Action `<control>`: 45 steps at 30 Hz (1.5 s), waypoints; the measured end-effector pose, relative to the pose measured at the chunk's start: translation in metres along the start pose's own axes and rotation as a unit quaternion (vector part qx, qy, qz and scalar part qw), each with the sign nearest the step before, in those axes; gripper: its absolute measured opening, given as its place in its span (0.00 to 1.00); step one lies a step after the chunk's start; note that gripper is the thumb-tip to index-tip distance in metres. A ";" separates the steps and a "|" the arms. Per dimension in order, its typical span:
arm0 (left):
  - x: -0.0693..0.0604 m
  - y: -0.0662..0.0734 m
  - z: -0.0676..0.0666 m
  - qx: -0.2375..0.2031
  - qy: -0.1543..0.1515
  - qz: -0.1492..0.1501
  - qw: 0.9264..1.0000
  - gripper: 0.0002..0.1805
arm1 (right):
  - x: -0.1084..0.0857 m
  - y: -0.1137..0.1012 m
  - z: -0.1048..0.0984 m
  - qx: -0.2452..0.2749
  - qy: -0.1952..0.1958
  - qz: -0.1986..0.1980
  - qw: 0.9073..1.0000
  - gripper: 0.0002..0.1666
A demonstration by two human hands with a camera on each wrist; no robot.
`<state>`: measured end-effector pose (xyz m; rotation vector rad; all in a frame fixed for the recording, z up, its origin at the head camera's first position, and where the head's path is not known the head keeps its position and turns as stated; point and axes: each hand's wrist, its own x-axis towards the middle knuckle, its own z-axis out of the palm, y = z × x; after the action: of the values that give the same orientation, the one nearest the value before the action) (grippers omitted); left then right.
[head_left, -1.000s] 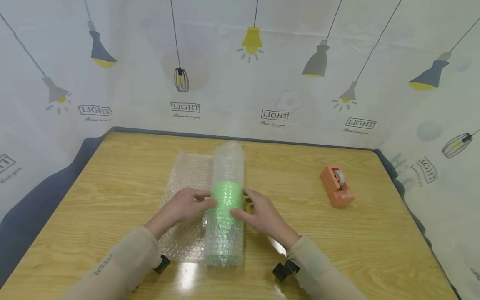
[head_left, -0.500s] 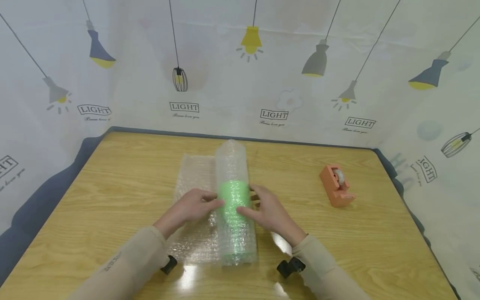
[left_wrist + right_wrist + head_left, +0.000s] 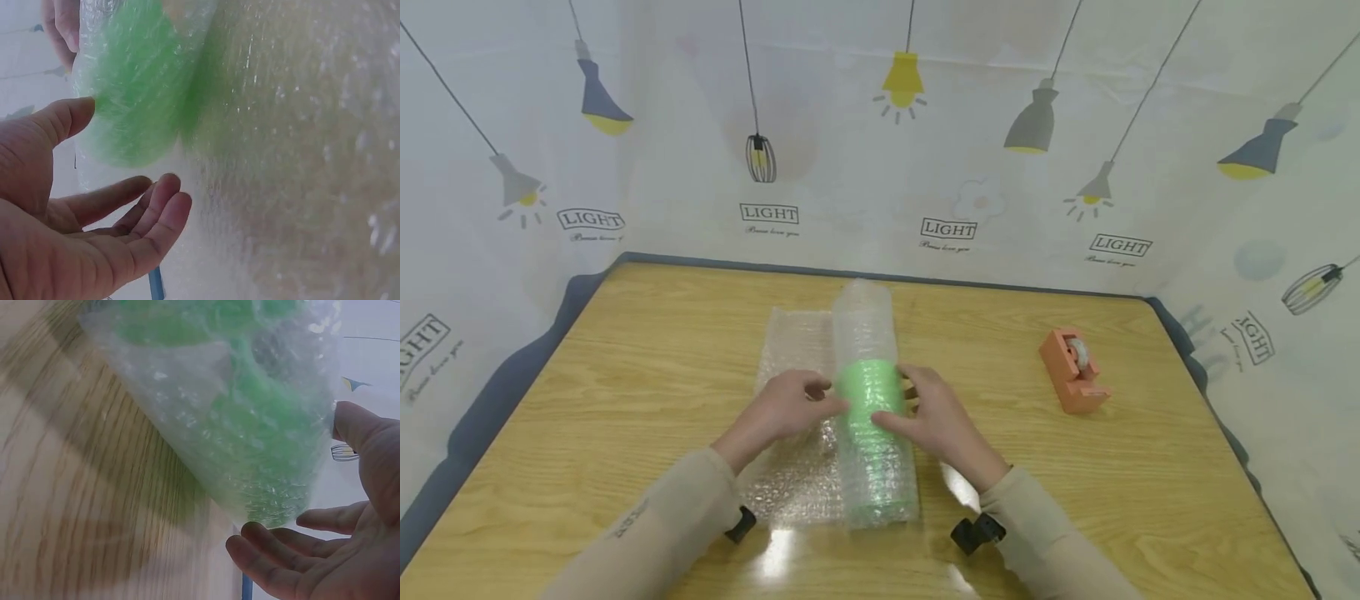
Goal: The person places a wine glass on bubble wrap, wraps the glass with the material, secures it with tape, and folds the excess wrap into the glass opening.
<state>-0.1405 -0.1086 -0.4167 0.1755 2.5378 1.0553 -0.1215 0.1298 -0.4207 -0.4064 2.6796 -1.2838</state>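
Note:
A roll of bubble wrap [image 3: 863, 321] lies lengthwise on the table around a green object [image 3: 871, 390], whose kind is blurred by the layers. From its left side a flat sheet of the same bubble wrap [image 3: 796, 343] spreads over the wood. At the left of the roll is my left hand [image 3: 786, 406], thumb tip at the wrap and the other fingers loosely bent beside it. My right hand [image 3: 931, 418] touches the right side, with its thumb on top and extended fingers along the lower edge. Both wrist views show the fingers not wrapped round the roll.
An orange tape dispenser [image 3: 1073, 372] with a roll of clear tape stands at the right of the wooden table [image 3: 625, 375]. A pale curtain [image 3: 850, 167] printed with lamps hangs behind and beside the table.
The roll has turned and shifted slightly to the right, both hands moving along with it. In the last half second my left fingers have lifted a little. The tape dispenser stays put.

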 end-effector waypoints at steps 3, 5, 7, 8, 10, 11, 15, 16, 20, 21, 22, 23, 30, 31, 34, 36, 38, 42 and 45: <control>-0.001 0.001 -0.001 -0.011 0.023 0.000 1.000 0.35 | 0.001 -0.002 0.003 -0.003 0.006 0.006 1.000 0.48; -0.002 0.002 -0.002 -0.023 0.034 0.000 0.999 0.33 | 0.001 -0.004 0.004 -0.005 0.008 0.006 1.000 0.48; -0.003 0.003 -0.002 -0.029 0.042 0.005 0.999 0.31 | 0.001 -0.006 0.005 -0.007 0.009 0.004 1.000 0.48; -0.004 0.003 -0.002 -0.031 0.046 0.007 0.998 0.30 | 0.001 -0.007 0.006 -0.008 0.010 0.003 1.000 0.48; -0.005 0.005 -0.002 -0.029 0.053 0.009 0.998 0.28 | 0.001 -0.008 0.007 -0.011 0.010 0.000 1.000 0.48; -0.005 0.006 -0.001 -0.028 0.055 0.012 0.998 0.27 | 0.001 -0.009 0.007 -0.014 0.011 -0.001 1.000 0.48; -0.007 0.010 0.000 -0.017 0.055 0.021 0.998 0.24 | 0.001 -0.011 0.009 -0.024 0.014 -0.007 1.000 0.48; -0.007 0.011 0.001 -0.014 0.054 0.022 0.998 0.24 | 0.001 -0.011 0.010 -0.028 0.015 -0.010 0.999 0.48; -0.008 0.016 0.000 0.001 0.052 0.027 0.998 0.20 | 0.001 -0.013 0.013 -0.045 0.026 -0.027 0.998 0.49; -0.008 0.017 0.000 0.001 0.050 0.026 0.998 0.19 | 0.001 -0.013 0.013 -0.049 0.028 -0.029 0.998 0.49; -0.009 0.019 -0.001 0.000 0.048 0.022 0.999 0.17 | 0.001 -0.013 0.014 -0.052 0.030 -0.030 0.998 0.49; -0.009 0.020 -0.002 -0.002 0.048 0.019 0.999 0.16 | 0.001 -0.014 0.015 -0.055 0.033 -0.033 0.997 0.49; -0.007 0.026 0.000 0.020 0.044 -0.026 0.998 0.31 | 0.003 -0.017 0.020 -0.080 0.046 -0.053 0.994 0.49; -0.006 0.026 0.001 0.025 0.043 -0.030 0.998 0.33 | 0.003 -0.018 0.021 -0.086 0.048 -0.057 0.994 0.49; -0.004 0.027 0.003 0.031 0.046 -0.042 0.998 0.37 | 0.004 -0.018 0.023 -0.096 0.054 -0.062 0.992 0.49; -0.003 0.027 0.004 0.030 0.047 -0.047 0.997 0.35 | 0.004 -0.019 0.024 -0.095 0.055 -0.064 0.992 0.49; -0.002 0.028 0.004 0.029 0.050 -0.051 0.997 0.34 | 0.004 -0.019 0.024 -0.083 0.052 -0.063 0.993 0.49; -0.002 0.027 0.004 0.029 0.052 -0.053 0.997 0.36 | 0.004 -0.015 0.020 -0.022 0.033 -0.045 0.998 0.48; -0.003 0.025 0.002 0.029 0.051 -0.055 0.997 0.43 | 0.004 -0.009 0.015 0.034 0.014 -0.014 0.999 0.45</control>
<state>-0.1381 -0.0902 -0.3996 -0.0024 2.6382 0.9727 -0.1200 0.1124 -0.4235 -0.4211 2.6532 -1.3926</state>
